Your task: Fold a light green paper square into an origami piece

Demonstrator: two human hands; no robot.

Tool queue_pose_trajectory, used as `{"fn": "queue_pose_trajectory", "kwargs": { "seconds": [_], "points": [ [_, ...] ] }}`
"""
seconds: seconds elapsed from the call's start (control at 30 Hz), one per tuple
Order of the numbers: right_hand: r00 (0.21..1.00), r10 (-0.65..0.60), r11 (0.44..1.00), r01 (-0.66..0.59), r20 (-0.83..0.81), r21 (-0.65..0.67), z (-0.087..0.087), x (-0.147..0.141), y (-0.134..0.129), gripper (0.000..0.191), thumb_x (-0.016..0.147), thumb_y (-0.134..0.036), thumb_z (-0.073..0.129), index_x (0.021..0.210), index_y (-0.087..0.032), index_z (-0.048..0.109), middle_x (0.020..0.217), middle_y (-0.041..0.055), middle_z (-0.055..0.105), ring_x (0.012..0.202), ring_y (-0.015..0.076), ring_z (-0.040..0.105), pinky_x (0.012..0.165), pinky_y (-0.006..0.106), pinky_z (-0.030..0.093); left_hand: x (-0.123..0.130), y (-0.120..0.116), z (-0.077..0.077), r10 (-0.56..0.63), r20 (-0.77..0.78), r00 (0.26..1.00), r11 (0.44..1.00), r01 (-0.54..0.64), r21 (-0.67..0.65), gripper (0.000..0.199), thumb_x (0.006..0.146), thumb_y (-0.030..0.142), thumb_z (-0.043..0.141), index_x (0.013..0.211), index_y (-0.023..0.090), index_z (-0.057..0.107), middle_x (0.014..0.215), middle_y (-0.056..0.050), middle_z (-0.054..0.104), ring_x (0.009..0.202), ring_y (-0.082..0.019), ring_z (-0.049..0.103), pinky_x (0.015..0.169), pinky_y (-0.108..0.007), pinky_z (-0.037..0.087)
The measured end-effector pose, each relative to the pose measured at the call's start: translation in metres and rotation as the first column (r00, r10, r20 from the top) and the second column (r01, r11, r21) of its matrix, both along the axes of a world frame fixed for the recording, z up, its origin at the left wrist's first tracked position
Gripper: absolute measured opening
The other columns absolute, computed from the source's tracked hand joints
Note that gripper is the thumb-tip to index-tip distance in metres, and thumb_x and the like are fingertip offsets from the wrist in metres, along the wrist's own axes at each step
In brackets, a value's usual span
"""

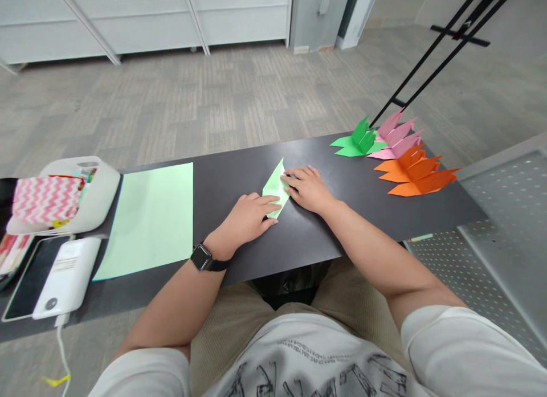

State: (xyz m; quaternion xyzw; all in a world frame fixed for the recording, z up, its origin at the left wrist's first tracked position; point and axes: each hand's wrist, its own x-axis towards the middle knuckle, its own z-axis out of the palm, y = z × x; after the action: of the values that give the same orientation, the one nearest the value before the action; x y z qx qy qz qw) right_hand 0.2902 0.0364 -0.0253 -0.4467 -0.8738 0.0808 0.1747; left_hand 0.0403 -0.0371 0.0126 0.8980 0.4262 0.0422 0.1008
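Note:
A small folded piece of light green paper (272, 187) lies on the dark table (226, 177), pointed at its far end. My left hand (252, 215) rests on its near left part, fingers stretched out over the paper. From the right, my right hand (310, 188) touches the paper's right edge with its fingertips, the fingers extended. Both hands press from above and neither grips the paper. Part of the paper is hidden under the fingers.
Light green sheets (151, 215) lie to the left. Beyond them are a white basket (100, 197), a phone (36, 280) and a white power bank (68, 277). Green (356, 140), pink (397, 136) and orange folded paper pieces (416, 172) stand at the right. A black stand (431, 58) rises behind.

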Motion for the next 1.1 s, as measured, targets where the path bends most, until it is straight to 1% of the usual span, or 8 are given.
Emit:
{"fn": "queue_pose_trajectory", "kwargs": {
  "seconds": [0.1,0.2,0.3,0.47,0.6,0.77,0.9,1.1],
  "points": [
    [1.0,0.01,0.999,-0.008,-0.029,0.052,0.001,0.0,0.001,0.034,0.104,-0.036,0.063,0.136,-0.028,0.073,0.146,0.0121,0.067,0.135,0.0348,0.056,0.121,0.061,0.033,-0.001,0.001,-0.001,0.0,0.004,1.0,1.0,0.0,0.007,0.038,0.105,0.044,0.065,0.141,0.033,0.072,0.16,-0.002,0.062,0.116,-0.028,0.062,0.095,-0.044,0.046],
    [0.998,0.043,0.996,-0.04,-0.04,0.079,0.004,-0.001,0.002,0.021,0.103,-0.035,0.065,0.118,-0.026,0.077,0.126,0.0115,0.074,0.122,0.0324,0.06,0.112,0.052,0.038,-0.001,0.001,-0.002,-0.001,0.007,1.0,1.0,0.001,0.015,0.038,0.106,0.045,0.065,0.141,0.033,0.071,0.16,-0.002,0.062,0.115,-0.028,0.062,0.094,-0.044,0.045],
    [0.998,0.061,0.995,-0.06,-0.01,0.08,0.007,-0.001,0.001,0.014,0.103,-0.032,0.065,0.103,-0.025,0.077,0.109,0.0087,0.077,0.112,0.0307,0.062,0.108,0.049,0.037,0.001,0.0,-0.002,0.003,0.013,1.0,1.0,-0.004,0.03,0.037,0.106,0.045,0.064,0.14,0.033,0.071,0.16,-0.001,0.062,0.116,-0.028,0.062,0.095,-0.044,0.046],
    [0.996,0.087,0.993,-0.087,0.003,0.074,0.01,0.003,-0.002,0.015,0.106,-0.031,0.063,0.105,-0.025,0.077,0.116,0.0072,0.08,0.115,0.0296,0.063,0.107,0.047,0.036,0.005,-0.002,-0.003,0.022,0.016,1.0,0.998,-0.023,0.062,0.038,0.106,0.045,0.063,0.142,0.031,0.071,0.162,-0.002,0.06,0.118,-0.029,0.061,0.096,-0.046,0.047],
    [0.995,0.095,0.994,-0.094,-0.024,0.062,0.008,0.005,-0.001,0.016,0.106,-0.031,0.062,0.105,-0.026,0.077,0.117,0.0067,0.08,0.114,0.0296,0.064,0.104,0.047,0.036,0.008,-0.003,0.0,0.057,0.028,0.998,0.995,-0.059,0.081,0.037,0.109,0.046,0.059,0.139,0.031,0.073,0.162,-0.003,0.06,0.121,-0.03,0.061,0.099,-0.047,0.047],
    [0.994,0.089,0.996,-0.087,-0.069,0.036,0.005,0.005,0.003,0.017,0.106,-0.03,0.061,0.103,-0.026,0.078,0.116,0.0069,0.08,0.11,0.0288,0.065,0.1,0.046,0.037,0.015,-0.002,0.002,0.106,0.007,0.994,0.991,-0.107,0.081,0.043,0.11,0.041,0.055,0.152,0.032,0.064,0.153,-0.004,0.067,0.118,-0.03,0.063,0.095,-0.046,0.048],
    [0.992,0.09,0.996,-0.089,-0.09,0.018,0.006,0.006,0.004,0.017,0.105,-0.03,0.061,0.102,-0.027,0.078,0.114,0.0066,0.079,0.11,0.0291,0.064,0.099,0.047,0.036,0.015,0.0,-0.001,0.109,-0.008,0.994,0.99,-0.108,0.087,0.038,0.111,0.04,0.053,0.144,0.032,0.071,0.152,-0.004,0.067,0.116,-0.03,0.063,0.092,-0.046,0.049],
    [0.992,0.084,0.996,-0.084,-0.096,0.007,0.007,0.006,0.004,0.015,0.104,-0.028,0.063,0.102,-0.026,0.077,0.115,0.0065,0.08,0.111,0.0288,0.064,0.101,0.047,0.034,0.014,0.001,-0.006,0.119,-0.014,0.993,0.989,-0.117,0.089,0.038,0.109,0.037,0.055,0.142,0.032,0.072,0.151,-0.004,0.068,0.116,-0.03,0.063,0.092,-0.047,0.05]
  ]
}}
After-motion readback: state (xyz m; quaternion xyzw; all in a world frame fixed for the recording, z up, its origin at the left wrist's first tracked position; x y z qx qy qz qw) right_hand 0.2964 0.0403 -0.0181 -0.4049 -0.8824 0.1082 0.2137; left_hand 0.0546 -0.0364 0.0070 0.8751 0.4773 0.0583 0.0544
